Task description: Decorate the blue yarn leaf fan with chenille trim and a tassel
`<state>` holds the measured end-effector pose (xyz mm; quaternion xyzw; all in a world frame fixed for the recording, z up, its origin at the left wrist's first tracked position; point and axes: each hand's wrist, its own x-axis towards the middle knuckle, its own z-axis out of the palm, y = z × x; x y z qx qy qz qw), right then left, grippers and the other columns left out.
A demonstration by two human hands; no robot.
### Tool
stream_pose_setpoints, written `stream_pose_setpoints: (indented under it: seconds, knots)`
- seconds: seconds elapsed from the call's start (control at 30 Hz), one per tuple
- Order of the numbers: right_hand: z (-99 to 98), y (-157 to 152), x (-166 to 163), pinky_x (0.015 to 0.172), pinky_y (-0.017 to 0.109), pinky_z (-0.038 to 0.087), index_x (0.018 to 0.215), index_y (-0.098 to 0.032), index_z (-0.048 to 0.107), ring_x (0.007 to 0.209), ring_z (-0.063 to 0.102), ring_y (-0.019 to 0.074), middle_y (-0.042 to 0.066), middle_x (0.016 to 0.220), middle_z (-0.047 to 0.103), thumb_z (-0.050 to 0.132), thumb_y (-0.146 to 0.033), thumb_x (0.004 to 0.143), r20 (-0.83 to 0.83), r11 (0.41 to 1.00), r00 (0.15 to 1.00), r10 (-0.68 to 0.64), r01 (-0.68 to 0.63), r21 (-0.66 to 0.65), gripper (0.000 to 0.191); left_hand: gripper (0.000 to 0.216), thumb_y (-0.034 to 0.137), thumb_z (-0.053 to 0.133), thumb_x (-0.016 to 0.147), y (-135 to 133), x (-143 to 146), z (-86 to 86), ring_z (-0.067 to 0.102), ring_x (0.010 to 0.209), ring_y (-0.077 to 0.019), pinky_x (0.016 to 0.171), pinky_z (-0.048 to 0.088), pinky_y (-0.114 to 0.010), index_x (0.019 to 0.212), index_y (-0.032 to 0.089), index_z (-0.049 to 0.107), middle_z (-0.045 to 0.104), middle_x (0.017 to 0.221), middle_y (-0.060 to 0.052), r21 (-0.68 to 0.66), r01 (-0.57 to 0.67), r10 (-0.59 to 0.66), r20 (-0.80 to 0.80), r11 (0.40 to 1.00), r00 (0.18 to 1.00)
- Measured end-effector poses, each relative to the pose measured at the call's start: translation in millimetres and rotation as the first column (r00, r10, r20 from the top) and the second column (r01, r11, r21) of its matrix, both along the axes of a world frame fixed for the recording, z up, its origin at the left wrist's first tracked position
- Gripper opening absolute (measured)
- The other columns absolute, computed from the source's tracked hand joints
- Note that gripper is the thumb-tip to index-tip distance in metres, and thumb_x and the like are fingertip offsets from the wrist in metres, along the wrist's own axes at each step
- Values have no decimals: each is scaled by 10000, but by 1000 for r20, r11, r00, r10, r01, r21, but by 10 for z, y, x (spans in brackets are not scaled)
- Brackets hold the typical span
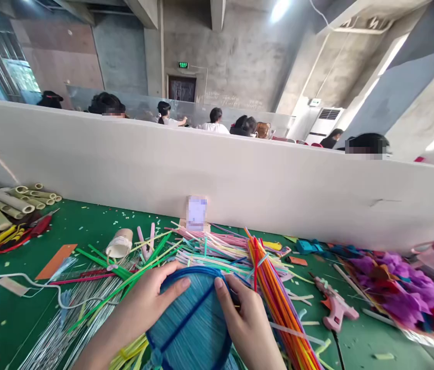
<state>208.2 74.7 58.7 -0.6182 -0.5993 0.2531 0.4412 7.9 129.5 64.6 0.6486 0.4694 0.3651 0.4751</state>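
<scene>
Both hands hold a round blue frame point(201, 324) with a dark blue fuzzy rim, fine teal strands stretched over it and a dark blue strip running diagonally across. My left hand point(158, 295) grips the upper left of its rim, thumb lying on the front face. On the upper right, my right hand point(243, 308) pinches the rim between thumb and fingers. Part of the frame's lower end falls outside the view. Close to my right hand lies a bundle of orange, yellow and purple pipe cleaners point(278, 293). Green pipe cleaners point(124, 277) spread out beyond my left wrist.
A pink glue gun point(336, 306) and purple paper-like petals point(394, 288) lie at right. Bamboo tubes point(27, 200), pliers point(8, 236), thin metal wires point(74, 308) and a small cup point(119, 244) are at left. A white partition point(155, 164) bounds the table; people sit beyond it.
</scene>
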Motion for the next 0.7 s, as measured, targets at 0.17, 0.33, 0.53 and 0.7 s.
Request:
stream_pose_setpoints:
  seconds: [0.17, 0.33, 0.53, 0.7]
  knots:
    - [16, -39, -22, 576, 241, 361, 767, -175, 614, 664, 464, 154, 10, 691, 554, 468, -592, 961, -159, 991, 986, 58, -76, -110, 482, 303, 462, 634, 899, 8, 63, 60, 675, 1064, -275, 895, 505, -310, 1123, 281, 728, 750, 1141, -21, 62, 56, -44, -183, 997, 982]
    - [40, -41, 18, 530, 224, 327, 762, -176, 586, 632, 386, 128, -20, 675, 440, 489, -619, 938, -311, 967, 945, 97, -164, -197, 486, 308, 517, 597, 910, -11, 92, 71, 672, 1075, -278, 837, 516, -288, 1078, 293, 724, 753, 1111, -13, 116, 27, 5, -269, 993, 963]
    - [-11, -1, -30, 478, 208, 258, 727, -181, 540, 591, 323, 103, -45, 644, 355, 524, -613, 920, -389, 946, 911, 138, -237, -220, 474, 278, 463, 578, 931, 16, 162, 21, 691, 1025, -251, 858, 516, -282, 1092, 292, 726, 761, 1078, -11, 155, 89, -41, -285, 984, 958]
    - [-50, 29, 89, 467, 192, 331, 787, -174, 627, 572, 427, 104, -34, 638, 474, 543, -579, 929, -447, 878, 858, 252, -397, -268, 437, 232, 381, 621, 910, 57, 45, 1, 708, 882, -232, 729, 522, -258, 1081, 283, 742, 773, 982, -12, 130, 168, -122, -305, 977, 944]
